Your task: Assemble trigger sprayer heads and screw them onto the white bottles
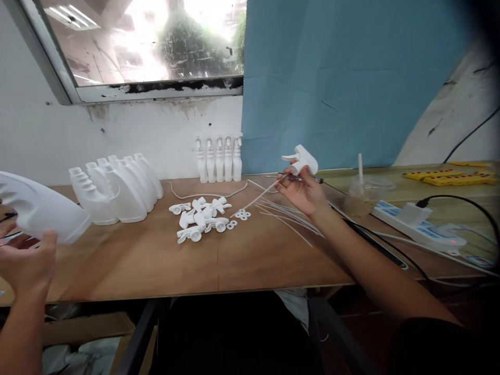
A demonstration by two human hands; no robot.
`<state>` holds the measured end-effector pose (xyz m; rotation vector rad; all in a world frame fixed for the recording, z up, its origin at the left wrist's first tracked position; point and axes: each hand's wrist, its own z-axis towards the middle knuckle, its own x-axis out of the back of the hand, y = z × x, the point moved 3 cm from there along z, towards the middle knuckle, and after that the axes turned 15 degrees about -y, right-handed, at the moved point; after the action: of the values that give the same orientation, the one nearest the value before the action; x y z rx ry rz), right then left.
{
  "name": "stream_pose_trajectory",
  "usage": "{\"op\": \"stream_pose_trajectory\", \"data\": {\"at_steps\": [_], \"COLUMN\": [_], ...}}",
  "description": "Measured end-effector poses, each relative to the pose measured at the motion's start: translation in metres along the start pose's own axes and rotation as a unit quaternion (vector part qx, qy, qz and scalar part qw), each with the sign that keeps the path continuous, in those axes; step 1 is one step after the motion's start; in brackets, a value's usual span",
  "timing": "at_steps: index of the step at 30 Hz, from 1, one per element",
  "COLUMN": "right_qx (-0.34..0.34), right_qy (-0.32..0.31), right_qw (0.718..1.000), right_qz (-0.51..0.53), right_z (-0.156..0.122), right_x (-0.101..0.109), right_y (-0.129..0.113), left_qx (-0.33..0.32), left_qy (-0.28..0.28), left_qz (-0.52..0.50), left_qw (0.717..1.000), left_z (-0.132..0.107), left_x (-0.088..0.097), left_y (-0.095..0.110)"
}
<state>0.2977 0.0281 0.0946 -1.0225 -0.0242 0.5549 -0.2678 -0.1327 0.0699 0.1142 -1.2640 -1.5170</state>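
At the left edge my left hand (29,260) grips a white plastic bottle (47,208), tilted on its side above the table with its neck end out of frame. To the right of centre, my right hand (302,190) is raised and closed around a white trigger sprayer head (304,159). A thin dip tube (258,197) slants down to the left from that sprayer. Below it lie loose thin tubes (291,216) and several small white washers (242,214). Left of those is a pile of white trigger sprayer heads (203,217).
Several open white bottles (128,192) stand at the back left. Bottles with sprayers (219,159) line the wall. On the right are a plastic cup (361,195), a power strip (422,229) with cables, and yellow pieces (449,177). A cardboard box (89,328) sits below the table (156,271).
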Motion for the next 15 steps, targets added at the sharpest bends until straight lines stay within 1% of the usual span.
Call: {"op": "stream_pose_trajectory", "data": {"at_steps": [2,4,6,8,10,13,15], "right_qx": [-0.004,-0.012,-0.019,-0.026,-0.033,-0.04,-0.043], "right_qy": [0.003,0.004,0.005,0.007,0.011,0.016,0.011], "right_qw": [1.0,1.0,1.0,1.0,0.999,0.998,0.997], "right_qz": [-0.004,-0.009,-0.012,-0.007,0.005,0.035,0.056], "right_z": [0.001,0.001,0.0,-0.001,-0.003,-0.004,-0.004], "right_x": [0.008,0.014,0.019,0.022,0.025,0.026,0.025], "right_y": [0.006,0.01,0.013,0.015,0.017,0.02,0.022], "left_qx": [0.021,0.058,0.078,0.078,0.066,0.052,0.046], "left_qy": [0.012,-0.009,-0.034,-0.052,-0.07,-0.093,-0.107], "left_qz": [0.043,0.1,0.158,0.21,0.24,0.252,0.238], "left_qw": [0.999,0.993,0.984,0.973,0.966,0.962,0.964], "left_z": [0.01,0.019,0.024,0.028,0.031,0.039,0.045], "left_x": [-0.007,-0.017,-0.026,-0.031,-0.035,-0.04,-0.044], "left_y": [-0.007,-0.01,-0.009,-0.006,-0.004,-0.008,-0.014]}}
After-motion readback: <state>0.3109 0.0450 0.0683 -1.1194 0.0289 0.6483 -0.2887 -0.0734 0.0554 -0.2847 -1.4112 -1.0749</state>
